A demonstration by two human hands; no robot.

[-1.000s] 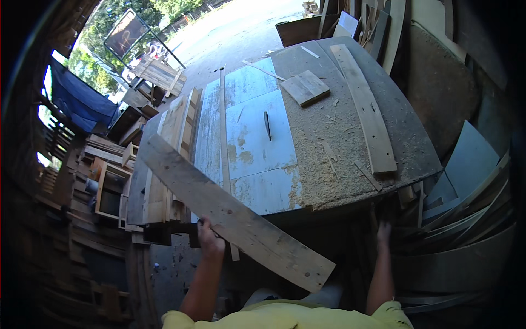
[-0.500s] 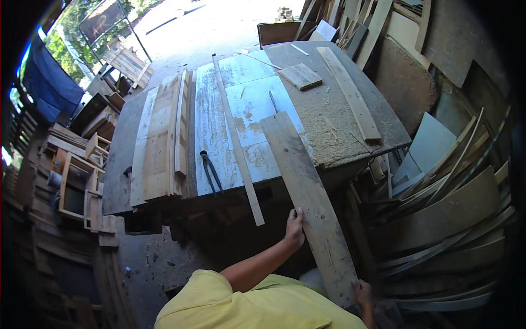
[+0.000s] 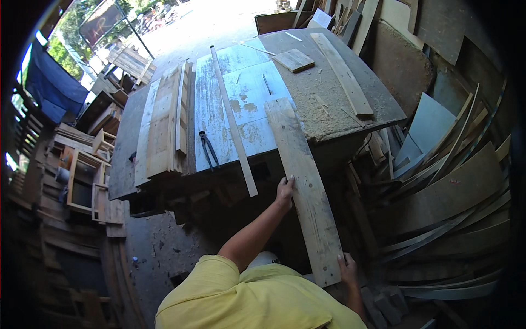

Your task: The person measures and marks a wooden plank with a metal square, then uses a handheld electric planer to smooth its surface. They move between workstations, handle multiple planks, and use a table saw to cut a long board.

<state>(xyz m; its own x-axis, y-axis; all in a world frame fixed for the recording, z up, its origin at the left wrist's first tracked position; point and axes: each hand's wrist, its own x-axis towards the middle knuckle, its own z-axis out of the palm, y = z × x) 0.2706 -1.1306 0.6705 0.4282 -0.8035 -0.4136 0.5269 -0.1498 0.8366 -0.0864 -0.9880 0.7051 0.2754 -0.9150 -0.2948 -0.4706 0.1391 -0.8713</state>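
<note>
A long, weathered wooden board slants from the workbench toward my body, its far end over the bench's front part. Around its left edge, near mid-length, my left hand is closed. My right hand grips the right edge close to the near end. Left of the board, a thin wooden strip lies across the bench and sticks out past the front edge. Dark pincers rest on the pale blue bench surface, and a slim pointed tool lies beyond the board's far end.
Several planks are stacked on the bench's left side. A short wood block, a long plank and sawdust lie at the right. Bent strips and sheets lean along the right wall. Wooden frames stand on the left.
The board has shifted slightly left in the view, and both my hands have moved with it, still gripping it. The bench appears a little higher in the picture.
</note>
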